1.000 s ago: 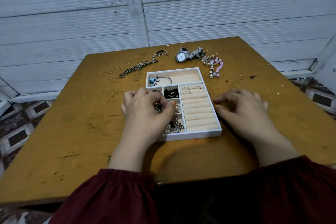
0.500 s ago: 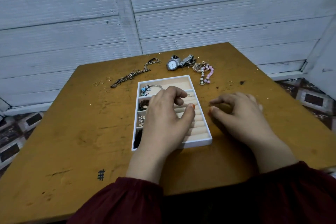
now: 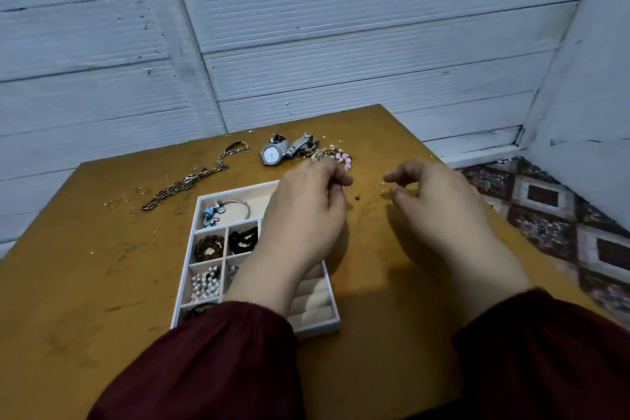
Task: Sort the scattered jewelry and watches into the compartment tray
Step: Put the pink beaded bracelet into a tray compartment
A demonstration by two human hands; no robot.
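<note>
Forward goes the left hand [image 3: 303, 211]: half a second ago it hung over the ring rolls, and now it has pushed past the far right corner of the white compartment tray [image 3: 197, 232]. Its fingers [image 3: 335, 174] are curled right at the pink and gold bead bracelet [image 3: 337, 154] near the far edge of the ochre wooden surface [image 3: 85, 283]; whether they pinch a bead I cannot tell. The right hand [image 3: 439, 204] has slid forward too. Its thumb and forefinger are bent with a gap between them, holding nothing, and a small gold ring [image 3: 381, 186] lies on the surface just beside their tips.

At the far edge, a silver wristwatch with a white dial [image 3: 272, 155] lies just left of the bead bracelet. A dark metal chain [image 3: 191, 181] trails toward the left edge, with thin gold rings [image 3: 119, 201] beyond it.

The tray sits in the middle of the surface, partly under the left forearm. A silver bangle with blue charms [image 3: 221, 211] lies in its far compartment. Behind that, a brown bead bracelet [image 3: 208, 247] and a black bead bracelet [image 3: 242, 239] each fill a small square compartment, with silvery pearl beads [image 3: 204, 283] in the one nearer the person. Cream ring rolls [image 3: 315, 303] show at the near right of the tray. Dark red sleeves [image 3: 221, 361] cover both forearms.
</note>
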